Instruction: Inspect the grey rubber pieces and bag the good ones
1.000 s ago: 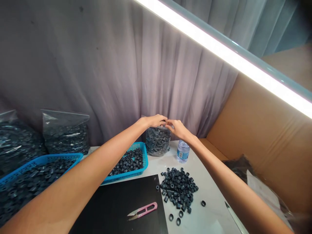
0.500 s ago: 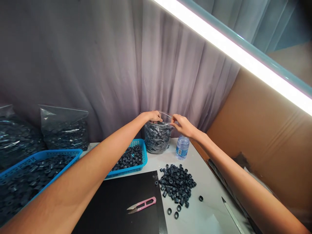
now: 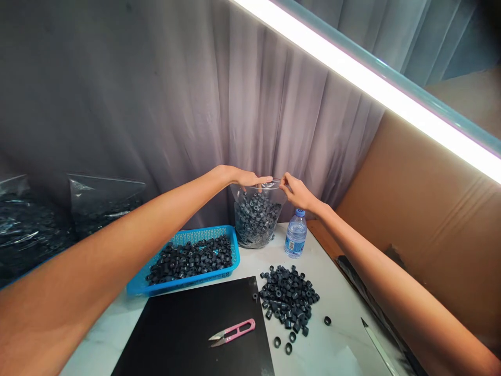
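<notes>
A clear plastic bag [image 3: 257, 219] full of small dark rings stands upright at the back of the table. My right hand [image 3: 295, 191] pinches the right side of its open rim. Over the left part of the bag's mouth, my left hand [image 3: 252, 179] lies with fingers extended, some pointing down into the bag. Left of the bag, a blue basket [image 3: 235, 245] holds more dark rings. A water bottle [image 3: 296, 235] stands to the bag's right, below my right hand.
A black mat [image 3: 188, 329] carries pink thread snips [image 3: 233, 332]. Right of it lies a pile of dark rings [image 3: 290, 295], with a few loose. More filled bags [image 3: 29, 224] stand at left; a lamp tube [image 3: 368, 78] crosses above.
My left hand has risen out of the bag's mouth and its fingers have straightened. My right hand has lifted slightly, and the bag's rim is stretched higher. The view has shifted a little.
</notes>
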### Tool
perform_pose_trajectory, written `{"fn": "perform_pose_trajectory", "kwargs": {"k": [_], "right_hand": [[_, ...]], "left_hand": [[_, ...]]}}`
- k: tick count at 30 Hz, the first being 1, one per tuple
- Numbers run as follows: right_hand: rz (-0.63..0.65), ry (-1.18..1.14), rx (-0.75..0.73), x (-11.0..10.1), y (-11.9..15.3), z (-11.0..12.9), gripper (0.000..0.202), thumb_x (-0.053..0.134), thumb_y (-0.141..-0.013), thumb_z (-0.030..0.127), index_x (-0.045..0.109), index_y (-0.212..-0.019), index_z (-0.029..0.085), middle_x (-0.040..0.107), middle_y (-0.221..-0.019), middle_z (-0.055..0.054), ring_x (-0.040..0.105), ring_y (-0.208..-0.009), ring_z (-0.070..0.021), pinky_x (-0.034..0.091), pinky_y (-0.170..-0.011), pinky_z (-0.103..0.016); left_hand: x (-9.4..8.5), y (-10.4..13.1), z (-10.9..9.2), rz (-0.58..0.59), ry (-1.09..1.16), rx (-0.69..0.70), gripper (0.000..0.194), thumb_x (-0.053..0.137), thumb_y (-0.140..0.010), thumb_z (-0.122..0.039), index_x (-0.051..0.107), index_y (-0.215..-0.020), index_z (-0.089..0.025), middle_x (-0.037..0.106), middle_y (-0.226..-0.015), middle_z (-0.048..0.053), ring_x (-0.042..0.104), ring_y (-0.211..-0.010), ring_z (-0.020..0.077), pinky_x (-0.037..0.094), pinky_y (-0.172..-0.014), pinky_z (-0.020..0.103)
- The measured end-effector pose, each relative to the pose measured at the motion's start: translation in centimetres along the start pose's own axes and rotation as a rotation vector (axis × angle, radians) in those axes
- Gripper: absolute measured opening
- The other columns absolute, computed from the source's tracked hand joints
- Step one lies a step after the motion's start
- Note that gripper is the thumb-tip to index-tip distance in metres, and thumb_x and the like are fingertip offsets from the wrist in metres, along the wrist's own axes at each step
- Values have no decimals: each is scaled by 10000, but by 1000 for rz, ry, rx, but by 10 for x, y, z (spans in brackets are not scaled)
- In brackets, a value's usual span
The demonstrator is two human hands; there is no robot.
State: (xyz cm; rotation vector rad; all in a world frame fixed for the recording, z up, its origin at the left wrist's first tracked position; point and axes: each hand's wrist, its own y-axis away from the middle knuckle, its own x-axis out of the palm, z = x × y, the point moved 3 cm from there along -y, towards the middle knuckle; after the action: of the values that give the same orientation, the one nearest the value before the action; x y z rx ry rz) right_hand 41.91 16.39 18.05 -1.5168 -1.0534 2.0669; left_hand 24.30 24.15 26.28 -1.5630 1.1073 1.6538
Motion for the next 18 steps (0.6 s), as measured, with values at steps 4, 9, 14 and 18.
{"fn": "perform_pose_trajectory", "kwargs": {"k": [4, 9, 14, 18], "right_hand": [[21, 35, 28, 6, -18, -19, 310, 602, -968, 348, 596, -1214, 160, 634, -1184, -82, 653, -985, -205, 567, -840, -406], [38, 97, 40, 19, -43, -26, 339, 609, -964, 341, 583, -1253, 166, 615, -1247, -95, 644, -1048, -227, 562, -877, -436], [44, 177, 60, 25, -52, -22, 327, 602, -969, 340, 586, -1249, 173, 614, -1252, -95, 642, -1049, -224, 561, -883, -434], [32, 248, 73, 32, -50, -15, 343, 610, -963, 348, 582, -1258, 176, 608, -1264, -90, 639, -1061, -226, 556, -893, -440]], "left_hand": [[-11, 8, 13, -48, -140, -19, 413, 665, -769, -565, 768, -941, -204, 766, -1052, 67, 643, -1033, 269, 421, -929, 341], [-12, 14, 31, -207, -274, -61, 241, 706, -780, -421, 711, -876, -200, 740, -1102, 67, 581, -1176, 265, 322, -1028, 334], [-7, 20, 42, -299, -285, -122, 243, 661, -835, -373, 693, -996, -193, 707, -1195, 77, 524, -1274, 289, 202, -1120, 399], [-6, 40, 51, -385, -205, -161, 601, 662, -845, -369, 478, -1387, -186, 531, -1446, 138, 428, -1362, 340, 208, -1132, 452]]}}
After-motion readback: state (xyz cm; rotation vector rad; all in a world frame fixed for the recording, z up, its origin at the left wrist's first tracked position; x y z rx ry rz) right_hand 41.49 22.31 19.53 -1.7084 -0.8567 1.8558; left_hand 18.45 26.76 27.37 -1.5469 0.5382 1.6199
